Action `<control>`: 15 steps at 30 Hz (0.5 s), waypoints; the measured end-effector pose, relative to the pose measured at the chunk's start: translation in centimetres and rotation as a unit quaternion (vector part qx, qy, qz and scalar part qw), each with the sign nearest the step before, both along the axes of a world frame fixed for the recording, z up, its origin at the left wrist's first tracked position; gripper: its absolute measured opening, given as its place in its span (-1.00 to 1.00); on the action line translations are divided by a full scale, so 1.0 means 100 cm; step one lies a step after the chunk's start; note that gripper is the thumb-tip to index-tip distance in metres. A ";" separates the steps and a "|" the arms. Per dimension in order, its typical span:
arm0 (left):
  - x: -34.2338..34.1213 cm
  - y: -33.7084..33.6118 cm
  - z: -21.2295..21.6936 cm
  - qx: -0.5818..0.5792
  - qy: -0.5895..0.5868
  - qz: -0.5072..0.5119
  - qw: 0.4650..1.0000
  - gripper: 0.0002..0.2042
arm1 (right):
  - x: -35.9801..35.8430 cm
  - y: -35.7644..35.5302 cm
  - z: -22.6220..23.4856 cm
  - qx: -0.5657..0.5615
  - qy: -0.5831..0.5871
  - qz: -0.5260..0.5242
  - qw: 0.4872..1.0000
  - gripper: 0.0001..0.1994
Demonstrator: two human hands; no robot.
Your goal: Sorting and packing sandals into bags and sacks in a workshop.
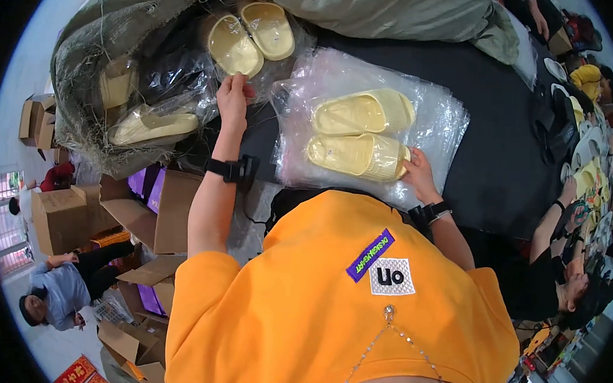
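Two pale yellow slippers [359,112] lie side by side on a stack of clear plastic bags [436,124], straps toward the right. Glints show on them, but I cannot tell whether film covers them. My right hand [421,176] is closed on the right end of the nearer slipper [350,155]. Up at the left, my left hand [234,101] reaches to another yellow pair [234,45] in clear plastic, its fingertips closed at the near edge of one slipper. That pair lies at the mouth of a grey-green woven sack [78,79], beside a further bagged slipper [151,125].
A black tabletop [493,138] carries the bags. Another large grey sack [393,7] fills its far side. Open cardboard boxes [140,219] stand at my left, and a seated person [63,290] is beyond them. On the right are another person [536,276] and many shoes [590,174].
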State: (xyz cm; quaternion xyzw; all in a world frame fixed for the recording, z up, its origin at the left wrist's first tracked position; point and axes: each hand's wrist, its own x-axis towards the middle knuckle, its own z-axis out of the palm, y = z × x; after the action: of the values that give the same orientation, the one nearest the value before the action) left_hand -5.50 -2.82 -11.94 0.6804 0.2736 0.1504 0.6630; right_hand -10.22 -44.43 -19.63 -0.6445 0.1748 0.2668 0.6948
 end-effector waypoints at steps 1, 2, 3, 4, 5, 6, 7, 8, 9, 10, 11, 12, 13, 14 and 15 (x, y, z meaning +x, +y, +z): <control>-0.005 -0.006 0.011 0.000 0.001 0.001 1.000 -0.75 | -0.001 0.000 0.005 0.004 0.019 0.005 1.000 -0.58; -0.011 -0.015 0.021 0.003 0.031 -0.026 0.999 -0.73 | -0.001 0.000 0.007 0.004 0.020 0.007 1.000 -0.58; -0.017 -0.026 0.025 0.006 0.061 -0.054 0.997 -0.69 | 0.000 -0.002 0.009 0.013 0.040 -0.006 0.999 -0.59; -0.025 -0.040 0.026 -0.018 0.080 -0.063 0.995 -0.64 | 0.002 -0.001 0.009 0.024 0.058 -0.017 0.998 -0.61; -0.036 -0.050 0.008 0.032 0.044 -0.078 0.995 -0.53 | 0.003 0.001 0.009 0.026 0.057 -0.010 0.998 -0.61; -0.046 -0.068 0.008 0.015 0.055 -0.101 0.993 -0.44 | 0.002 0.001 0.006 0.041 0.049 -0.020 0.998 -0.61; -0.055 -0.072 -0.016 0.050 0.055 -0.101 0.992 -0.40 | 0.002 0.002 0.006 0.055 0.039 -0.023 0.997 -0.62; -0.062 -0.082 -0.013 0.094 0.082 -0.132 0.983 -0.42 | 0.002 0.000 0.001 0.055 0.040 -0.027 0.997 -0.62; -0.067 -0.089 -0.011 0.137 0.108 -0.163 0.971 -0.44 | 0.002 -0.003 -0.006 0.047 0.029 -0.040 0.998 -0.62; -0.070 -0.085 -0.016 0.137 0.109 -0.162 0.971 -0.44 | 0.000 -0.004 -0.012 0.040 0.018 -0.048 0.998 -0.62; -0.071 -0.078 -0.023 0.075 0.075 -0.148 0.983 -0.48 | 0.000 -0.005 -0.015 0.039 0.018 -0.045 0.998 -0.62; -0.073 -0.072 -0.030 0.013 0.040 -0.134 0.990 -0.51 | 0.000 -0.006 -0.018 0.039 0.012 -0.049 0.998 -0.63; -0.072 -0.070 -0.024 -0.035 -0.008 -0.111 0.993 -0.59 | 0.000 -0.005 -0.021 0.040 0.007 -0.054 0.998 -0.64; -0.071 -0.064 -0.022 -0.033 -0.029 -0.081 0.996 -0.64 | 0.000 -0.005 -0.023 0.040 0.007 -0.054 0.998 -0.64; -0.069 -0.060 -0.019 -0.030 -0.050 -0.050 0.997 -0.68 | 0.000 -0.006 -0.025 0.056 0.003 -0.069 0.996 -0.65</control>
State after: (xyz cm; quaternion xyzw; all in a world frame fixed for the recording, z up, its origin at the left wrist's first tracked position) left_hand -12.42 -8.80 -13.83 0.6645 0.2102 0.1430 0.7027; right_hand -10.24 -45.01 -22.11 -0.5903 0.2057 0.2301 0.7459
